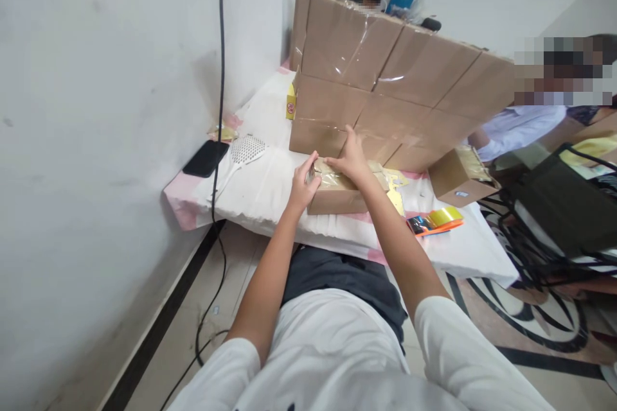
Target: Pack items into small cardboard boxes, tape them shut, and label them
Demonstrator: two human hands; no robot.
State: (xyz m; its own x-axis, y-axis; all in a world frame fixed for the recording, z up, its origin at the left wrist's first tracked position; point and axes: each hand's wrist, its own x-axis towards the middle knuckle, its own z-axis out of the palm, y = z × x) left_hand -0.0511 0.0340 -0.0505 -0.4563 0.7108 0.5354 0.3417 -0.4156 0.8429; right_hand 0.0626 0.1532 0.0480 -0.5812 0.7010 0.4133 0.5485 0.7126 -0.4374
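Hands grip one small cardboard box (337,196): left hand (304,185) at its end, right hand (351,159) flat on top.

wall (96,109): white | floor (231,282): pale tiles | cable (220,77): black, hanging

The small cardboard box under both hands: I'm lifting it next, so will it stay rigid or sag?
The small cardboard box looks fairly stiff: its edges stay straight under the left hand and right hand. Probably light for its size. Its flat base makes tipping unlikely.
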